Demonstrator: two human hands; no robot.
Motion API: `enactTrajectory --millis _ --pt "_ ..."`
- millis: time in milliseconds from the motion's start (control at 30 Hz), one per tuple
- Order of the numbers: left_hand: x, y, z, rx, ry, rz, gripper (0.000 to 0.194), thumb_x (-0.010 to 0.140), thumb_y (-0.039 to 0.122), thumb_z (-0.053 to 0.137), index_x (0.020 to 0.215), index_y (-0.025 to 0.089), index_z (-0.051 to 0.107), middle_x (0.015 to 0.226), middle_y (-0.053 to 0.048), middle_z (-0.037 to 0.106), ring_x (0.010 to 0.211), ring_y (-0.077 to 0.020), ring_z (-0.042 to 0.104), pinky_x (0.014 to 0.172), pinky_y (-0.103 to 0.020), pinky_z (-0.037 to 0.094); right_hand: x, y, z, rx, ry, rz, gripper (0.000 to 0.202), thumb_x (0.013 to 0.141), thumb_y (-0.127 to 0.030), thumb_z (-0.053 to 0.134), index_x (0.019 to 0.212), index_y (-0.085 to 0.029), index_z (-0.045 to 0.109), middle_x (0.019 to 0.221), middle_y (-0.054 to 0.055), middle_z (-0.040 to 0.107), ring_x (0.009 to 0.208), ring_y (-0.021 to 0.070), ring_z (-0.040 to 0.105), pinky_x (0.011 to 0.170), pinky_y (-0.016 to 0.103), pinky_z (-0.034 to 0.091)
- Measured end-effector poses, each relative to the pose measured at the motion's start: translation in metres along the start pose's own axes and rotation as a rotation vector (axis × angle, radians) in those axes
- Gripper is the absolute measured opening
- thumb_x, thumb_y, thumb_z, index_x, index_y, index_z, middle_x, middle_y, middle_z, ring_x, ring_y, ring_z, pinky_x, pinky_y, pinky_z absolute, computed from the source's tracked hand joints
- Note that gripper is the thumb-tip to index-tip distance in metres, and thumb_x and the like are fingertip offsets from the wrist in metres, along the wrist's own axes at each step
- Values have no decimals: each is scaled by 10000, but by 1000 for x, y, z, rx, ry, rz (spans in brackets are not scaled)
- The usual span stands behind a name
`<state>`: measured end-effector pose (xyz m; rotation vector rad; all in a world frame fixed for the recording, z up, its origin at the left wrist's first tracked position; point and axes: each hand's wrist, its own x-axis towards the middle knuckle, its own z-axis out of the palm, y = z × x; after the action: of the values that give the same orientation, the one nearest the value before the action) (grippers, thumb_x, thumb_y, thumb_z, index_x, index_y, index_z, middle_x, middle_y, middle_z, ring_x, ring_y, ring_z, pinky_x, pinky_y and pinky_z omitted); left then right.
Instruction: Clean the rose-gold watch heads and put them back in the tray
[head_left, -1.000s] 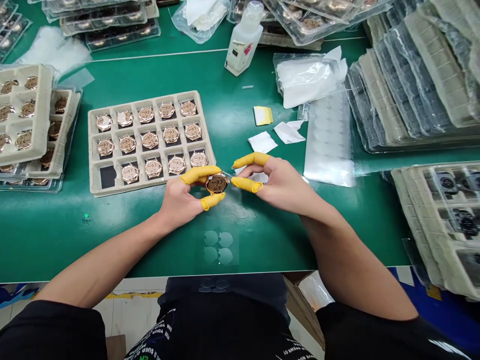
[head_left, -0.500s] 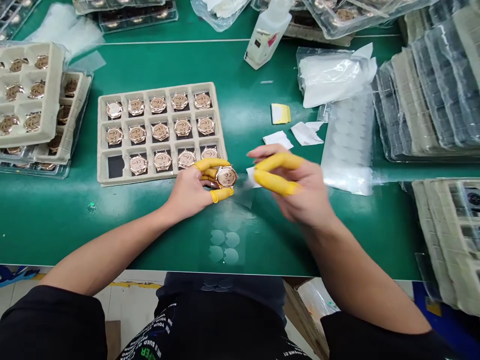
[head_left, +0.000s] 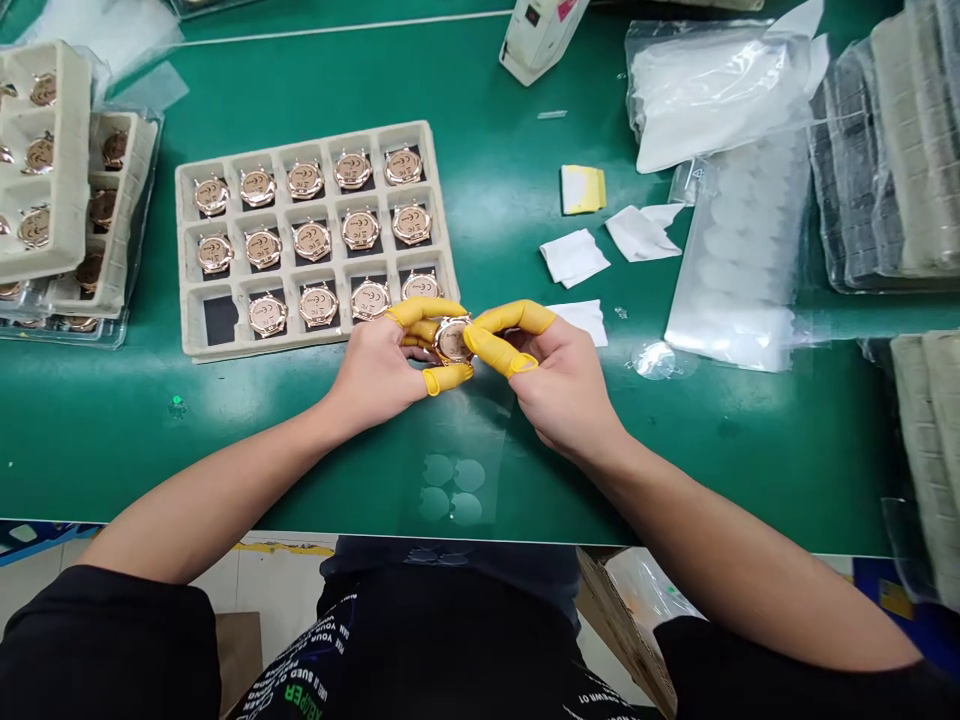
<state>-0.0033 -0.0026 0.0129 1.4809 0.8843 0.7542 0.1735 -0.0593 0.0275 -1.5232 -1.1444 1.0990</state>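
My left hand (head_left: 382, 365), with yellow finger cots on thumb and fingers, grips a round rose-gold watch case (head_left: 451, 340) by its edges, the marked back facing up. At the case's right side, my right hand (head_left: 555, 380) is closed, its yellow-covered thumb and forefinger pinching the rim; whether a thin film is also between them I cannot tell. Just behind the left hand lies a beige compartment tray (head_left: 281, 352) of similar watch cases, with a bare front-left compartment. Clear round films on a sheet (head_left: 453, 490) lie near the table's front edge.
Stacked trays of watch cases (head_left: 45, 262) stand at the left. Behind my right hand are folded white wipes (head_left: 574, 257), a yellow-and-white pad (head_left: 583, 190) and a white bottle (head_left: 536, 45). Plastic-bagged white sheets (head_left: 705, 100), a strip of round films (head_left: 739, 270) and stacked trays (head_left: 885, 150) occupy the right.
My right hand has moved left from the wipes to the watch case and closed at its edge. A clear round film now lies on the table right of the wipes. The view has shifted.
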Motion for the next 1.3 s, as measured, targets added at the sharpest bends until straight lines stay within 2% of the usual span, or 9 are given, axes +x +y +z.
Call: enactTrajectory --millis 200,467,1167,1300 --pt "-1 0 1 10 23 11 513 673 214 886 1162 214 731 1020 -12 795 877 -140 765 808 -246 636 -3 2 5 -49 32 -56 266 891 -527 720 907 -263 693 959 40 686 952 216 618 905 406 539" --pt "-2 1 2 21 41 -6 503 663 216 891 1140 215 733 985 -11 793 858 -142 762 786 -246 632 -6 3 8 -80 68 -74 216 901 -485 715 918 -271 687 967 42 697 975 229 629 937 426 530" --pt "-2 2 4 28 47 -11 498 665 217 894 1133 216 723 990 -9 791 852 -148 760 774 -259 622 -8 3 10 -145 83 -68 273 908 -549 701 920 -277 679 986 52 709 977 241 648 949 467 555" --pt "-2 2 4 25 43 -17 493 664 203 891 1126 214 720 1004 -14 794 854 -152 761 776 -266 628 -9 4 9 -212 95 -134 259 956 -537 640 1030 -289 663 1041 57 712 1005 241 678 917 453 570"
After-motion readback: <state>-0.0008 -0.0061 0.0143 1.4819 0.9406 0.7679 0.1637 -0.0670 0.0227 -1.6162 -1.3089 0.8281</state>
